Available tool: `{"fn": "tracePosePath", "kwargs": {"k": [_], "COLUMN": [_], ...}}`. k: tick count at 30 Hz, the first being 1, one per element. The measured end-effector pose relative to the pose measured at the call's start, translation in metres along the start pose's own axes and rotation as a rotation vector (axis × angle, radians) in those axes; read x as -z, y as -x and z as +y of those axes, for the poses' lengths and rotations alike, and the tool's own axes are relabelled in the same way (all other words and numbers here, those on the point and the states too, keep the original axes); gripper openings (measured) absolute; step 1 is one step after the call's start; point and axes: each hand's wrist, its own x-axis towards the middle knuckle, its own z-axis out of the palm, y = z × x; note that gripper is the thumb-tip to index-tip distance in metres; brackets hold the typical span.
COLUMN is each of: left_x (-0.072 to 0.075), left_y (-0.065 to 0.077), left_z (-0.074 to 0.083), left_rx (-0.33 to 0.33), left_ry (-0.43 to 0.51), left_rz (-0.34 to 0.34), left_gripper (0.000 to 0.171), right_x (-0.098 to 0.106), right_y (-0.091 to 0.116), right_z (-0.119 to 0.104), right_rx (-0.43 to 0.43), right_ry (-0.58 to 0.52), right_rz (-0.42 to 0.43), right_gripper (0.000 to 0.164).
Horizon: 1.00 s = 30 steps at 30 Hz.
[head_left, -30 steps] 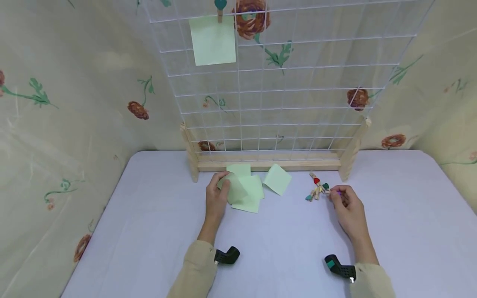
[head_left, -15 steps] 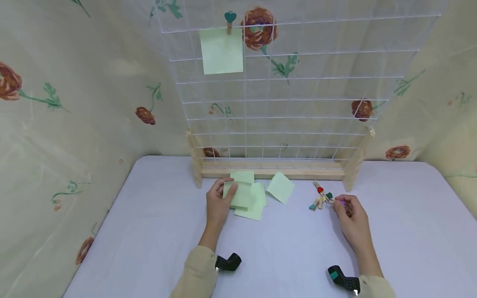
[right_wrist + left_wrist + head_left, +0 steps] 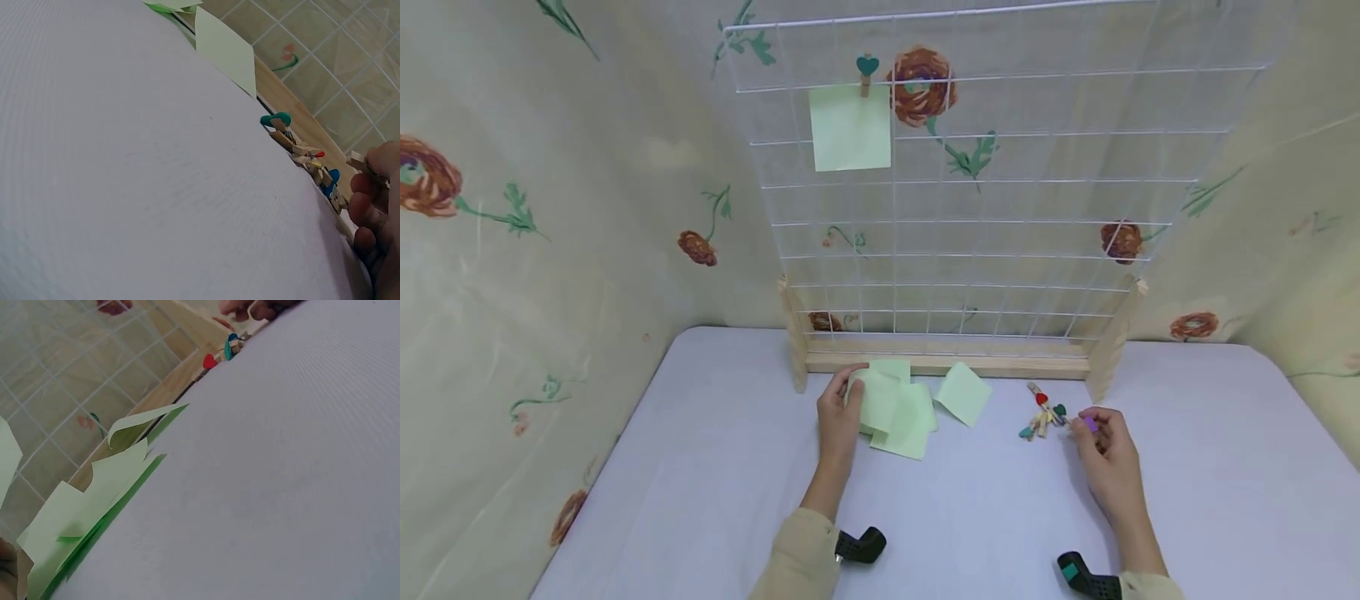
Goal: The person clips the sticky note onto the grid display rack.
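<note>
Clock laid flat on the table [image 3: 970, 517], 12 away from the person. Right hand [image 3: 1111, 454] at 1 o'clock: thumb and index finger pinch a purple-heart clothespin [image 3: 1090, 424], wooden tip toward 9. Left hand [image 3: 839, 417] at 11: pinches a held note [image 3: 878, 398], pale green, by its 9 o'clock edge. The note overlaps a loose pile [image 3: 904, 437]; whether a single sheet is caught, cannot tell. Step in hand, as judged: taking up one note and one clothespin. Method, note: rub thumb against fingers to check for a single sheet, then raise it straight so the pile does not drag; grip the side edge only, leaving the top edge free. Method, clothespin: draw it toward 3, clear of the small clothespin heap [image 3: 1042, 417] just beside its tip (contact unclear), before lifting; thumb and finger well back so a squeeze opens the tip. Lone note [image 3: 962, 394] at 12, just beside the pile: best not brushed. Beyond it, wooden stand [image 3: 970, 367], wire rack [image 3: 1000, 221] rising from it. Toward the rack's 10 o'clock, a hung note [image 3: 850, 129] under a teal-heart clothespin [image 3: 867, 67], near mid-top edge: a fair model for placing the pin.
</note>
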Motion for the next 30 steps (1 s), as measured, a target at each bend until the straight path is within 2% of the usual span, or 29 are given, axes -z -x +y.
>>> {"fn": "tracePosePath", "kwargs": {"k": [5,9,14,18,21,26,30], "left_x": [-0.001,-0.006,-0.016,-0.022,-0.024,-0.025,-0.027], "left_y": [0.002,-0.002,-0.012,-0.018,-0.019,-0.017,-0.019], "left_z": [0.007,0.014,0.025,0.035,0.046,0.067,0.078], "left_rx": [-0.06,-0.066,-0.085,-0.055,-0.059,-0.134,-0.138], "left_ry": [0.031,0.044,0.086,0.131,0.113,0.06,0.072], "left_rz": [0.015,0.021,0.033,0.028,0.013,0.0,-0.022], "left_gripper": [0.024,0.023,0.024,0.029,0.028,0.024,0.027], "right_x": [-0.003,-0.001,0.0,0.001,0.002,0.003,0.005], "right_y": [0.002,0.005,0.005,0.003,0.002,-0.002,-0.013], "right_z": [0.0,-0.005,-0.011,-0.015,-0.018,-0.028,-0.044], "right_rx": [0.028,-0.038,-0.081,-0.087,-0.086,0.035,0.174], "right_ry": [0.027,-0.014,-0.195,-0.376,-0.468,-0.381,-0.351], "right_rz": [-0.01,0.017,0.053,0.043,0.032,0.02,0.015], "right_gripper": [0.028,0.034,0.033,0.031,0.032,0.028,0.024]}}
